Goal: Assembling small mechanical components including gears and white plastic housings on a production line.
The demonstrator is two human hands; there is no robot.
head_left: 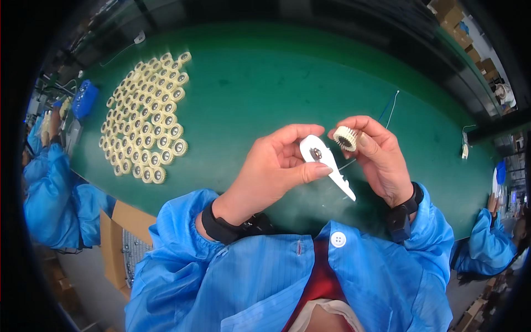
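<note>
My left hand (272, 166) is closed on a white teardrop-shaped plastic part (327, 165), its thumb across the face. A small metal piece (316, 154) shows in the rounded end, and the narrow end points down to the right. Between the thumb and fingers of my right hand (377, 152) is a cream toothed ring (345, 138) with a dark centre, tilted toward me. The ring and the white part are held close together but apart, above the green table.
On the green table (249, 83), many similar cream toothed rings (145, 119) stand grouped at the left. A thin cable (392, 108) lies beyond my right hand. An open cardboard box (113, 249) is below the table's left edge. People in blue sleeves (52, 193) sit at both sides.
</note>
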